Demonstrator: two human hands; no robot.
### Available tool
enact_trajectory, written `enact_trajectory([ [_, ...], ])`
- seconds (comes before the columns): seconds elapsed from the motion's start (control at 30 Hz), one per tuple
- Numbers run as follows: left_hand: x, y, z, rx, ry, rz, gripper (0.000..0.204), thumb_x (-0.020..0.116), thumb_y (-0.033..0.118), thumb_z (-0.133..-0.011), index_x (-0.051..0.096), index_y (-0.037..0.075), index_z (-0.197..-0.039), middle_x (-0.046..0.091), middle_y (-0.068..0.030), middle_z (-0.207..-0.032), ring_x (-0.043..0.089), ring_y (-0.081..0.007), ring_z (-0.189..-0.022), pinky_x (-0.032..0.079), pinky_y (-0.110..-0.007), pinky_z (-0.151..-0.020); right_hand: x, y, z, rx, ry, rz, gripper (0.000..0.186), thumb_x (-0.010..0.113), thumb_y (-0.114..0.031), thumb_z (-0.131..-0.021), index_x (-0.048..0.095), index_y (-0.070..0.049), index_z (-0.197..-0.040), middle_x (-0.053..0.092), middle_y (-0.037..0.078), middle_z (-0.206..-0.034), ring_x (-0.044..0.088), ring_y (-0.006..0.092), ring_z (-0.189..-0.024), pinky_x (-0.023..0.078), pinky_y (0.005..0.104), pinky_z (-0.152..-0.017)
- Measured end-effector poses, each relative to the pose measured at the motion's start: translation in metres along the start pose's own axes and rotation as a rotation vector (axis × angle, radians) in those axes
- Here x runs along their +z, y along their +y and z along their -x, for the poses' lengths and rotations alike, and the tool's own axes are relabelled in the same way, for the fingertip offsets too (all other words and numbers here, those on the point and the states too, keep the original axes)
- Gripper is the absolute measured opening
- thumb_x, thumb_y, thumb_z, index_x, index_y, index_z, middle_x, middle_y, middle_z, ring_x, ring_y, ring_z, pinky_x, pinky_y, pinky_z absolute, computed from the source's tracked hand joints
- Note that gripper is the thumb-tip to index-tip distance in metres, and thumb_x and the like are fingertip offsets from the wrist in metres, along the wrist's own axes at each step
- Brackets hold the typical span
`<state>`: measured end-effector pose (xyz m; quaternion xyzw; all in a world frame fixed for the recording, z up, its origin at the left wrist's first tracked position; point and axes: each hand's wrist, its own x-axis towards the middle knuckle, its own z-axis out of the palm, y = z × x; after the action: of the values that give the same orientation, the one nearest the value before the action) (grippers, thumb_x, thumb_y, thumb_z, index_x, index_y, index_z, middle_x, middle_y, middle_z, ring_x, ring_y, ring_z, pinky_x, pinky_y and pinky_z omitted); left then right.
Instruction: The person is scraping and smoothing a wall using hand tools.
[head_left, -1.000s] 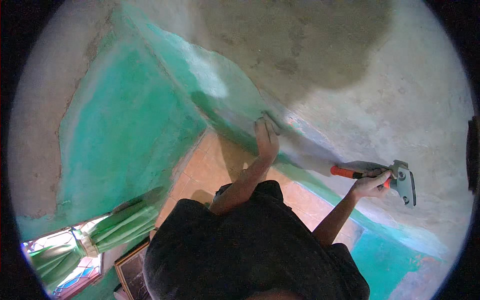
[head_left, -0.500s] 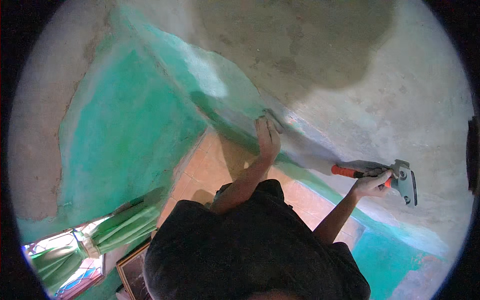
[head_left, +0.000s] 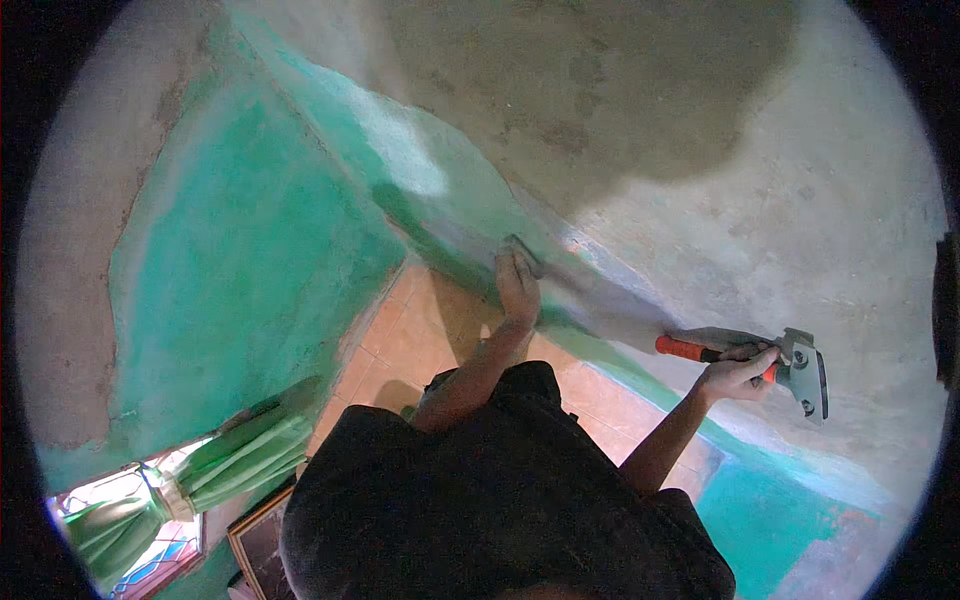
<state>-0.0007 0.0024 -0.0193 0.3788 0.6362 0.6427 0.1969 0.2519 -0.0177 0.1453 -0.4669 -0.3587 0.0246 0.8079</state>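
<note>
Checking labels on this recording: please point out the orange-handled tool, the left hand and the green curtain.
Orange-handled tool [head_left: 806,380]: head view, on its metal head.
Left hand [head_left: 517,287]: head view, middle of the hand.
Green curtain [head_left: 245,467]: head view, on its gathered cloth.

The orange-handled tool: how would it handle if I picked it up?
The tool is probably stiff: its handle looks straight in the right hand. It may feel head-heavy, since its grey head looks broad and metallic.

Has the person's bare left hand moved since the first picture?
Yes: the bare left hand has shifted slightly leftward, closer to the green-painted plaster wall at left.
</note>
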Motion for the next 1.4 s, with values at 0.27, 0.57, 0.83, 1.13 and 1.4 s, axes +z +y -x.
enact_trajectory([
  [0.27, 0.002, 0.023, -0.013, 0.145, 0.089, -0.045, 0.021, 0.035, 0.013, -0.093, 0.042, -0.002, -0.081, 0.044, -0.0155, -0.074, 0.043, -0.0295, -0.071, 0.035, -0.04, -0.067, 0.002, 0.002, 0.0, -0.064, 0.007, -0.021, 0.026, 0.056, -0.023, -0.086, 0.054, 0.001, -0.077, 0.05, 0.002, -0.057, 0.044, 0.0092, -0.043, 0.034, 0.0231, -0.037],
  [0.57, 0.003, 0.035, -0.012, 0.052, 0.087, 0.103, 0.022, 0.037, 0.015, -0.094, 0.043, -0.003, -0.081, 0.042, -0.0163, -0.077, 0.043, -0.0273, -0.069, 0.036, -0.04, -0.067, -0.005, 0.008, -0.002, -0.029, -0.017, -0.011, 0.026, 0.057, -0.023, -0.086, 0.056, 0.003, -0.079, 0.052, 0.003, -0.06, 0.046, 0.01, -0.045, 0.035, 0.0231, -0.04],
  [0.83, 0.0, 0.004, -0.013, -0.02, 0.122, 0.075, 0.023, 0.036, 0.015, -0.094, 0.041, -0.003, -0.081, 0.04, -0.0169, -0.075, 0.042, -0.0286, -0.072, 0.035, -0.04, -0.068, -0.003, 0.009, -0.001, -0.064, 0.014, 0.028, 0.025, 0.057, -0.022, -0.086, 0.057, 0.003, -0.081, 0.054, 0.003, -0.065, 0.047, 0.0091, -0.05, 0.036, 0.0221, -0.042],
  [1.13, -0.003, 0.001, -0.013, 0.062, 0.19, -0.037, 0.026, 0.036, 0.017, -0.094, 0.046, -0.004, -0.083, 0.046, -0.0213, -0.081, 0.042, -0.0316, -0.073, 0.036, -0.04, -0.07, 0.005, -0.003, 0.002, -0.039, 0.034, 0.053, 0.026, 0.055, -0.022, -0.087, 0.052, 0.001, -0.076, 0.049, 0.003, -0.054, 0.044, 0.0093, -0.044, 0.035, 0.0232, -0.039],
  [1.4, 0.001, 0.008, -0.017, 0.178, 0.212, -0.075, 0.024, 0.038, 0.017, -0.095, 0.046, -0.003, -0.086, 0.045, -0.0195, -0.085, 0.043, -0.0301, -0.074, 0.036, -0.041, -0.073, 0.013, -0.01, 0.003, -0.109, 0.058, 0.031, 0.026, 0.055, -0.022, -0.088, 0.052, 0.001, -0.076, 0.049, 0.003, -0.051, 0.044, 0.0109, -0.04, 0.035, 0.024, -0.037],
])
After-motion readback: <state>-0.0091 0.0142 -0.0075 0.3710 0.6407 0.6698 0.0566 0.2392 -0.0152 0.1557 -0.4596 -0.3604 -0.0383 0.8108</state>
